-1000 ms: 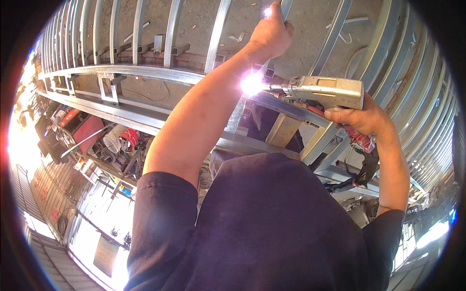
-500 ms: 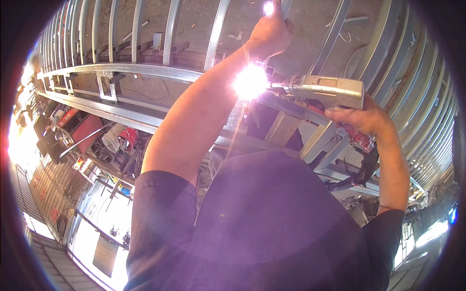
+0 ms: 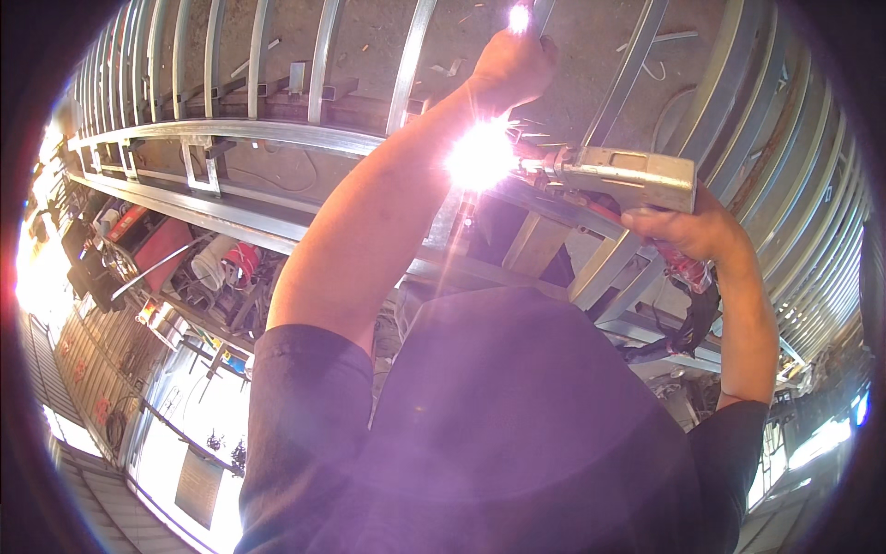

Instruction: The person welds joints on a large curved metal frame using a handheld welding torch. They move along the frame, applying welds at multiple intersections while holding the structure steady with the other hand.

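In my right hand (image 3: 688,226) is a welding gun (image 3: 628,175) with a pale metal body, fingers wrapped round its red grip. The gun's nozzle points left at a glaring white arc (image 3: 482,159) on the metal frame, with sparks flying off. The glare hides the weld spot. My left arm reaches forward past the arc on its left side. Beyond it my left hand (image 3: 517,69) is closed round a metal tube (image 3: 543,13) of the frame; the fingers' far side is hidden.
Long metal rails (image 3: 258,136) with many parallel bars curve across the far side. More tubes (image 3: 798,203) run along the right. At left lie a red machine (image 3: 161,249) and a red-and-white bundle (image 3: 242,263). A dark-wrapped cable (image 3: 692,323) hangs from the gun.
The arc glare has widened slightly and more sparks show. The gun has shifted very slightly to the right. My left hand stays nearly in place.
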A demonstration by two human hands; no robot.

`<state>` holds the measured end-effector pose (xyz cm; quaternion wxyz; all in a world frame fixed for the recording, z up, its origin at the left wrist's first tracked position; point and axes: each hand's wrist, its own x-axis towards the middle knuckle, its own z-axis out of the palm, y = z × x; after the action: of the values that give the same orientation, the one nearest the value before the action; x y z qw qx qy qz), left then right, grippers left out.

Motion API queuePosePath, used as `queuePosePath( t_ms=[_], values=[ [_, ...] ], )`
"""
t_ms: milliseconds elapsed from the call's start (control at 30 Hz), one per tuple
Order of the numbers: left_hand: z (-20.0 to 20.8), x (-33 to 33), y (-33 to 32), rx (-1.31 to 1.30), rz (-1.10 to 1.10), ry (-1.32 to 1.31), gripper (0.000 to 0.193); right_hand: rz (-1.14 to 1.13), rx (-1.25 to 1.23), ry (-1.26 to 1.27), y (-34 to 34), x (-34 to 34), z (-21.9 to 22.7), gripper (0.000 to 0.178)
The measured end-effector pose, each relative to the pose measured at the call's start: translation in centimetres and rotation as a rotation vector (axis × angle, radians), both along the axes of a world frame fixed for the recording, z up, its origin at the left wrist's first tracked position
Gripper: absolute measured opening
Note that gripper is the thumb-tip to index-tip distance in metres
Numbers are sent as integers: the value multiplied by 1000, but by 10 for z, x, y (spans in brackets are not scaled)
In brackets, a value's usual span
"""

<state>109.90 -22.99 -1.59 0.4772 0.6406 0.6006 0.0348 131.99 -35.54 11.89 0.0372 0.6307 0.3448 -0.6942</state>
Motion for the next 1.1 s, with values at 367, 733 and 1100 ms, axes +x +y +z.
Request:
queuePosePath(
  t_ms=[367, 733, 1100],
  values=[
    [-14, -1, 1, 27, 14, -33, 51, -63, -33, 39, -5, 4, -1, 79],
    [-25, -17, 10, -25, 8, -73, 71, -337, 20, 236, -40, 65, 12, 54],
    [-22, 76, -56, 27, -82, -147, 87, -300, -60, 55, -71, 100, 20, 63]
  ],
)
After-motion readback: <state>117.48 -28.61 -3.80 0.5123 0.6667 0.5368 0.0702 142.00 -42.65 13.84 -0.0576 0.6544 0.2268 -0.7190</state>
